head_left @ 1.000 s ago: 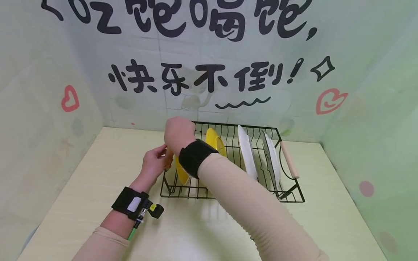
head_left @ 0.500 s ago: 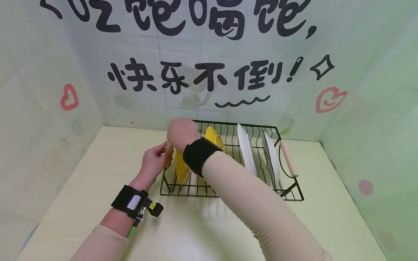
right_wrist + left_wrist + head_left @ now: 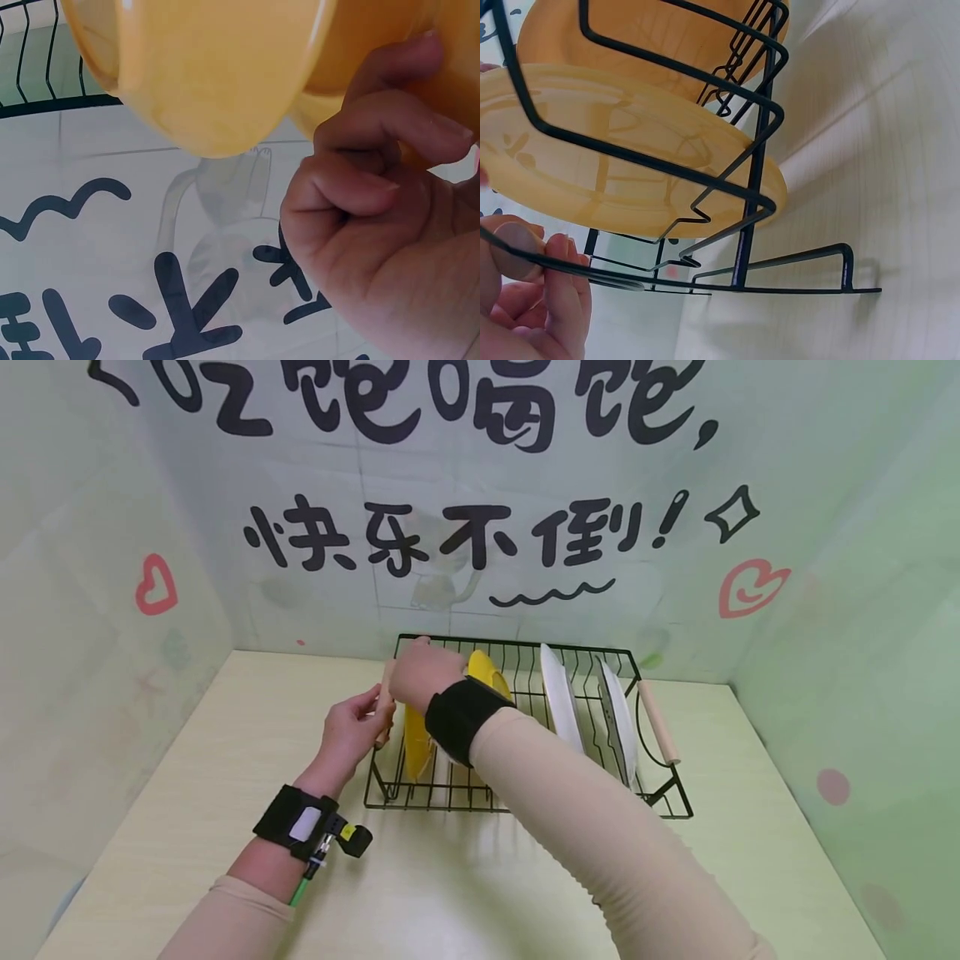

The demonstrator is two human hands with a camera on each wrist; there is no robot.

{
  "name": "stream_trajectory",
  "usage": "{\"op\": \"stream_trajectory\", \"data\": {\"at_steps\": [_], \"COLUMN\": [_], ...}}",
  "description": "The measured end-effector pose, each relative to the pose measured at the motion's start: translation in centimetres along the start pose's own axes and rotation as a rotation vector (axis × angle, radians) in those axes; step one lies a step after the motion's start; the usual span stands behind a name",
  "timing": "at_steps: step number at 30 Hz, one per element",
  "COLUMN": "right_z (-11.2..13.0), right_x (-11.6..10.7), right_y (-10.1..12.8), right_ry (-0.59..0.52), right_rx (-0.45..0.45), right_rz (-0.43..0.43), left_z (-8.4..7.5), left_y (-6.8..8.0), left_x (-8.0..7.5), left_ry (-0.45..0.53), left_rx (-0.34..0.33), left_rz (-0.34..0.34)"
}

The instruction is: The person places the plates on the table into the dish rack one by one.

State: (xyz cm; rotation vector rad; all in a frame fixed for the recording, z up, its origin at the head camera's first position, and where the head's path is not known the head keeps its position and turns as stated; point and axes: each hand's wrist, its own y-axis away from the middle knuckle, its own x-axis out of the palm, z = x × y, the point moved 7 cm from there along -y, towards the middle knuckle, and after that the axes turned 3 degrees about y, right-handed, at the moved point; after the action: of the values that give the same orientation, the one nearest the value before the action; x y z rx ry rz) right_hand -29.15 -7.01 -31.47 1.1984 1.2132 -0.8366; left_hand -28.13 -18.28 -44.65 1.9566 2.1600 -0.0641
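Note:
A black wire dish rack (image 3: 450, 810) stands on the table. My left hand (image 3: 351, 731) pinches the wooden handle (image 3: 385, 710) at its left end between thumb and fingers. Close beside it, my right hand (image 3: 427, 672) reaches over a yellow plate (image 3: 417, 752) standing in the leftmost part of the rack. The right wrist view has the curled fingers of that hand gripping the yellow plate (image 3: 457, 82) by its edge. The left wrist view shows the yellow plate (image 3: 630, 165) behind the rack's wires. My right hand and forearm hide part of the plate in the head view.
Another yellow plate (image 3: 487, 670) stands mid-rack, with a white plate (image 3: 560, 697) and a second white plate (image 3: 618, 722) farther right. A second wooden handle (image 3: 660, 722) is on the rack's right end. Printed walls (image 3: 480, 602) enclose the table.
My right hand has shifted slightly right and lower, uncovering more of the left wooden handle and the rack's back corner. The left plate stands more upright; my left hand stays at the handle.

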Motion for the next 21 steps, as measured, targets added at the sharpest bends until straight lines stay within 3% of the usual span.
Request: {"op": "stream_trajectory", "data": {"at_steps": [7, 17, 21], "right_z": [-0.2, -1.5, -1.7], "right_x": [-0.3, -0.3, -0.4], "right_y": [0.1, -0.6, -0.7], "right_ry": [0.018, -0.046, -0.008], "right_rx": [-0.11, -0.019, 0.002], "right_rz": [0.0, 0.012, 0.001], "left_z": [-0.1, -0.2, -0.2], "left_y": [0.1, 0.0, 0.0], "left_x": [0.1, -0.1, -0.1], "left_ry": [0.015, 0.029, 0.035], "left_rx": [0.017, 0.0, 0.002], "left_rz": [0.001, -0.01, -0.011]}}
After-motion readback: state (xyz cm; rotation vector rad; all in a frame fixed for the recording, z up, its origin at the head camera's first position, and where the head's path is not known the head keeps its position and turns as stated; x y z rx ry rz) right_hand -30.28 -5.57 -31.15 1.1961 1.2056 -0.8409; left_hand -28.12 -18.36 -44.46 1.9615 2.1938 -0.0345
